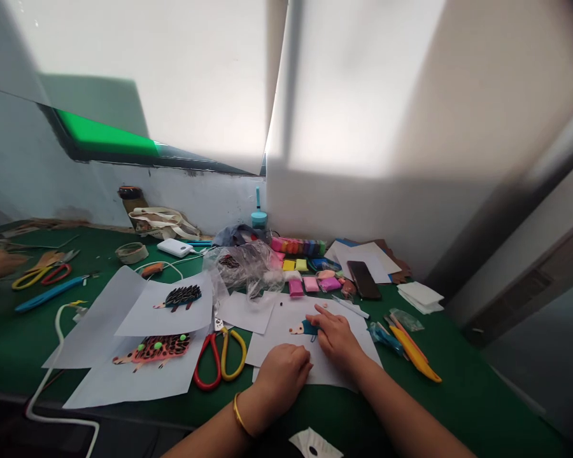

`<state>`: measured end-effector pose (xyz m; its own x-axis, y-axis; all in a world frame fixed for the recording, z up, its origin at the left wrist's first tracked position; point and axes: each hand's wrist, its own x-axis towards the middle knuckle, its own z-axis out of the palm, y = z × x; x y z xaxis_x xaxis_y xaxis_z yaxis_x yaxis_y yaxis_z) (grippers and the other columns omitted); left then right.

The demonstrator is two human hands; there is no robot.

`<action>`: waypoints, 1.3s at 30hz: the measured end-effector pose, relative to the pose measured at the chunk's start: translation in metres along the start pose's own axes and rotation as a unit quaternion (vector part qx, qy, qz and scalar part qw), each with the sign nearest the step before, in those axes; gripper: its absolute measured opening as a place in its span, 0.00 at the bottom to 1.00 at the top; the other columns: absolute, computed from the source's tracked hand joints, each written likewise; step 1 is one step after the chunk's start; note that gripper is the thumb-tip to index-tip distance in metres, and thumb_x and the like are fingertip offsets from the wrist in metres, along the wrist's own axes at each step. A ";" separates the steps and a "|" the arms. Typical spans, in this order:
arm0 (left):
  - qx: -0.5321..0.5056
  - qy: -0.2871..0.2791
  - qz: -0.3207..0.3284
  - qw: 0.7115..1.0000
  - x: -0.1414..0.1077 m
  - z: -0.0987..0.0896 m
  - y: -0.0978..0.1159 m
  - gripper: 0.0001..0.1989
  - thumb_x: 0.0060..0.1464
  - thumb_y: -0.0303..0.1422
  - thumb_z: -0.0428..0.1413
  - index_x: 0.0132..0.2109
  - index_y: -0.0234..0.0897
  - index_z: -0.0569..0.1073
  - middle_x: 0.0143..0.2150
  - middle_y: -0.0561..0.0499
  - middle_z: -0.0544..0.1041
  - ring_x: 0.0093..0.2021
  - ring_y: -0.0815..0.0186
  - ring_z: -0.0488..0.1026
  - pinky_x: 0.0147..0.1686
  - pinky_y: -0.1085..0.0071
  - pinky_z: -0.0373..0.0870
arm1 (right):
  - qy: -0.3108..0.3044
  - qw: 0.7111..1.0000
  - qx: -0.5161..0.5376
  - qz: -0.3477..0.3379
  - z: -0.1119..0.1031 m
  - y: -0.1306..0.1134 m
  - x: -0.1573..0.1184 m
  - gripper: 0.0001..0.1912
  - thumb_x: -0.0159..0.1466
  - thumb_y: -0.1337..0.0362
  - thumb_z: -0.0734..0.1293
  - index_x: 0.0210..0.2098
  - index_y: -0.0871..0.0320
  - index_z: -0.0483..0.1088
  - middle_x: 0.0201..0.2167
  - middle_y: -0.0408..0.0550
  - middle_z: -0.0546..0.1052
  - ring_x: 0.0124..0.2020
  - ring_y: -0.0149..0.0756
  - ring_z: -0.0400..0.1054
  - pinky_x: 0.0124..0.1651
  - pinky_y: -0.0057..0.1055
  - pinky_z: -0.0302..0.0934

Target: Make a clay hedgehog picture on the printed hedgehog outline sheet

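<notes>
A white sheet lies before me with a small hedgehog picture, its face peach and its body blue. My right hand rests over the blue body, fingers apart and pressing on it. Beside it, my left hand lies curled on the sheet's lower left part; whether its fingers hold anything is hidden. Tiny dark and peach bits sit near the sheet's top edge. To the left are a finished-looking dark-spined hedgehog and a pink spotted hedgehog on other sheets.
Red-and-yellow-handled scissors lie left of my hands. Behind are coloured clay packets, a plastic bag and a phone. Yellow tools are at the right. Another person's hand shows at far left.
</notes>
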<state>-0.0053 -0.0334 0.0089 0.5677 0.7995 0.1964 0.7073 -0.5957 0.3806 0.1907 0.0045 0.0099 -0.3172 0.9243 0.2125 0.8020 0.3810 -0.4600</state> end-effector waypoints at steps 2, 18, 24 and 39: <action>-0.001 0.000 0.000 1.000 0.000 0.001 0.000 0.06 0.62 0.31 0.52 0.42 0.39 0.74 0.38 0.48 0.78 0.40 0.59 0.74 0.41 0.66 0.67 | -0.016 1.000 -0.001 -0.008 0.001 -0.002 0.000 0.22 0.60 0.72 0.56 0.51 0.52 0.69 0.57 0.48 0.74 0.68 0.40 0.52 0.59 0.43 0.49; -0.011 0.006 -0.001 1.000 0.000 -0.003 0.001 0.05 0.62 0.31 0.53 0.40 0.39 0.73 0.39 0.49 0.78 0.40 0.60 0.73 0.40 0.66 0.66 | 0.045 0.998 0.035 0.014 0.009 0.017 0.001 0.18 0.62 0.70 0.55 0.49 0.53 0.67 0.58 0.49 0.73 0.69 0.42 0.50 0.61 0.46 0.51; -0.010 0.010 -0.004 1.000 -0.001 -0.004 0.002 0.05 0.62 0.31 0.53 0.39 0.38 0.73 0.37 0.49 0.77 0.38 0.60 0.73 0.39 0.67 0.65 | 0.023 0.999 0.036 0.009 0.010 0.017 0.002 0.19 0.61 0.71 0.56 0.48 0.53 0.68 0.56 0.48 0.75 0.68 0.43 0.53 0.60 0.48 0.52; -0.021 0.010 -0.011 1.000 -0.002 -0.003 0.000 0.05 0.62 0.31 0.52 0.39 0.38 0.73 0.37 0.49 0.77 0.38 0.61 0.73 0.38 0.67 0.65 | 0.051 0.997 0.062 -0.019 0.001 0.009 -0.006 0.15 0.60 0.70 0.56 0.38 0.53 0.73 0.47 0.48 0.80 0.65 0.44 0.60 0.58 0.46 0.52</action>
<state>-0.0075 -0.0345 0.0116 0.5436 0.8137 0.2061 0.7003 -0.5750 0.4231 0.1989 0.0026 0.0036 -0.2889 0.9040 0.3150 0.7190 0.4222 -0.5521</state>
